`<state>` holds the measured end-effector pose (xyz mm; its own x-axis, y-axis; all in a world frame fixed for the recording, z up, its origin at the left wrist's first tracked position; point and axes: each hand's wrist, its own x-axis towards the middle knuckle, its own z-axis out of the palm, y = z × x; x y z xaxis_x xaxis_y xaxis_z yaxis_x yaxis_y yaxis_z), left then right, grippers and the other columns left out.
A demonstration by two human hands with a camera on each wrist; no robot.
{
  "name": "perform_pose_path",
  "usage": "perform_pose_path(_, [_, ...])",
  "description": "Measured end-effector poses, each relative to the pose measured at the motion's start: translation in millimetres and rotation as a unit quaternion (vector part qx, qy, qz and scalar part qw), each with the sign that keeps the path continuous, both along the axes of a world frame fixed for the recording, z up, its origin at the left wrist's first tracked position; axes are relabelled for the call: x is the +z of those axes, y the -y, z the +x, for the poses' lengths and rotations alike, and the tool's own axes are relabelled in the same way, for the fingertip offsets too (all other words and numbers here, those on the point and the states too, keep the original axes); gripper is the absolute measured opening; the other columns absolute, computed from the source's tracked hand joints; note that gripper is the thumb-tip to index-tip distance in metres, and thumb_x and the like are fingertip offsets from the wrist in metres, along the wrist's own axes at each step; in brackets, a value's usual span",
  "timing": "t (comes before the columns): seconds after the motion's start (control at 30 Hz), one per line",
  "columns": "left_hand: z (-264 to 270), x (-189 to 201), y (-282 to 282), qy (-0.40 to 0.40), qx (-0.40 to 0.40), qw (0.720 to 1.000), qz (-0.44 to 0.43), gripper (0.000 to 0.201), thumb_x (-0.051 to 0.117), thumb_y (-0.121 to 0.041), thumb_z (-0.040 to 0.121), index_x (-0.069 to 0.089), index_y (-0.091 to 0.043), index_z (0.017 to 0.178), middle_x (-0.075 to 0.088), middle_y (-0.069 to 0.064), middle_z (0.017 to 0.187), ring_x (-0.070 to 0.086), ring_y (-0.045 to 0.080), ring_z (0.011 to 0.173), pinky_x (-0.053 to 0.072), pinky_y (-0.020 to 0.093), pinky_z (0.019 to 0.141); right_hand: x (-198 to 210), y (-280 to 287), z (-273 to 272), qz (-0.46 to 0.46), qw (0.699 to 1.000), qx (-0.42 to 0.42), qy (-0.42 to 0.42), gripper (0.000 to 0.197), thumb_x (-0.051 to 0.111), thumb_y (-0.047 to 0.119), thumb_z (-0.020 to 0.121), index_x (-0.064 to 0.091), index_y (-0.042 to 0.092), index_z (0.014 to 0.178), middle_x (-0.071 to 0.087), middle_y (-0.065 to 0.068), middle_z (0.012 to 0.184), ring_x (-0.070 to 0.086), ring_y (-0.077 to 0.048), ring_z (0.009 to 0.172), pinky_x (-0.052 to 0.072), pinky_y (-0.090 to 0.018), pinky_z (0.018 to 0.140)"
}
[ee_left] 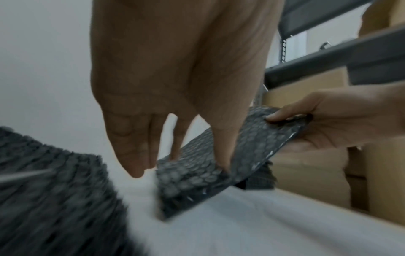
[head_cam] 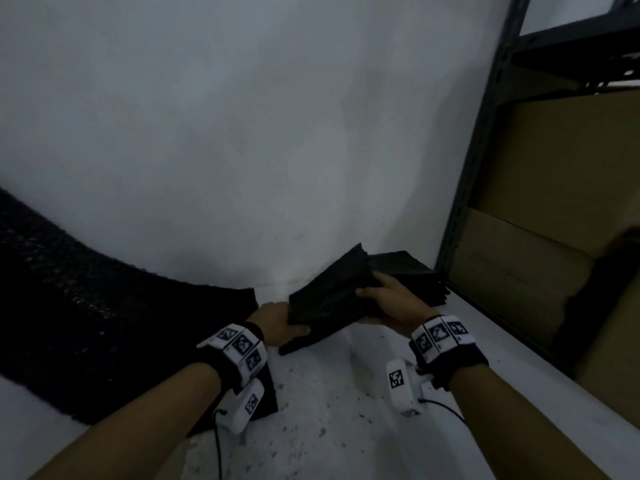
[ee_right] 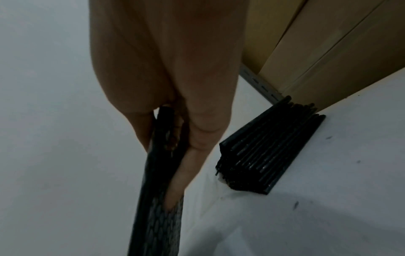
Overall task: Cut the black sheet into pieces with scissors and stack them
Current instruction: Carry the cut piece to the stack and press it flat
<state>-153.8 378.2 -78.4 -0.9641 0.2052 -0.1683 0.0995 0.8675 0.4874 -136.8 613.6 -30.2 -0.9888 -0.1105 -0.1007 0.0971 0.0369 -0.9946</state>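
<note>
We cannot find the scissors, and the left-wrist view is blurred. Our left hand (head_cam: pixel 280 322) and right hand (head_cam: pixel 389 301) each pinch the cut piece (head_cam: pixel 329 299) between thumb and fingers, near the stack (ee_right: pixel 265 149).

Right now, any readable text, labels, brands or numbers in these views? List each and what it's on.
None readable.
Wristband on the left hand: square black-and-white code markers, patterns only, no letters or digits.
Wristband on the right hand: same kind of markers, no text.
White wrist camera housings: one code marker each, no text.
Cardboard boxes: no print visible.
Cut black piece, stack: unmarked.
</note>
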Motion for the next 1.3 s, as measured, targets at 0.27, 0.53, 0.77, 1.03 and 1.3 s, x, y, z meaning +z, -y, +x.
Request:
perform_pose_path(0.27, [-17, 37, -29, 0.188, 0.113, 0.878, 0.425, 0.061, 0.075, -0.041, 0.085, 0.057, -0.009, 0.133, 0.064, 0.021, 0.121, 0.071, 0.031, 0.099, 0.059, 0.042, 0.087, 35, -39, -18, -0.152, 0.987, -0.033, -0.029, 0.03, 0.055, 0.009, 0.096, 0.064, 0.014, 0.125, 0.069, -0.016, 0.121, 0.067, -0.032, 0.108, 0.061, -0.039, 0.074])
perform_pose_path(0.53, [-35, 35, -70, 0.139, 0.113, 0.785, 0.593, 0.042, 0.077, -0.003, 0.083, 0.064, 0.002, 0.123, 0.069, 0.016, 0.12, 0.067, 0.026, 0.104, 0.061, 0.026, 0.072, 21, -94, -40, -0.07, 0.986, -0.148, 0.015, 0.025, 0.061, 0.006, 0.097, 0.06, 0.005, 0.123, 0.064, -0.015, 0.122, 0.065, -0.027, 0.099, 0.06, -0.031, 0.06])
perform_pose_path(0.77, [-83, 41, -119, 0.097, 0.105, 0.807, 0.573, 0.04, 0.075, 0.0, 0.084, 0.064, 0.002, 0.123, 0.067, 0.018, 0.119, 0.065, 0.02, 0.088, 0.06, 0.024, 0.066, 19, -131, -88, -0.101, 0.968, -0.228, -0.01, 0.016, 0.064, -0.008, 0.091, 0.055, -0.006, 0.104, 0.058, -0.024, 0.114, 0.064, -0.029, 0.09, 0.06, -0.025, 0.055])
perform_pose_path(1.03, [-157, 33, -162, 0.062, 0.131, 0.871, 0.47, 0.026, 0.081, -0.007, 0.081, 0.057, -0.009, 0.07, 0.06, 0.008, 0.075, 0.056, 0.019, 0.062, 0.046, 0.026, 0.049, 3, -164, -152, 0.128, 0.939, -0.308, -0.076, 0.039, 0.059, -0.01, 0.09, 0.042, 0.007, 0.121, 0.053, -0.015, 0.103, 0.055, -0.02, 0.067, 0.05, -0.02, 0.046])
perform_pose_path(1.3, [-177, 11, -169, -0.014, 0.073, 0.958, 0.279, 0.04, 0.088, -0.024, 0.075, 0.07, 0.003, 0.098, 0.069, 0.013, 0.087, 0.064, 0.023, 0.074, 0.051, 0.021, 0.05, -32, -185, -171, 0.422, 0.875, -0.231, -0.052, 0.021, 0.065, 0.01, 0.089, 0.073, -0.001, 0.106, 0.07, -0.016, 0.112, 0.063, -0.034, 0.105, 0.051, -0.032, 0.087])
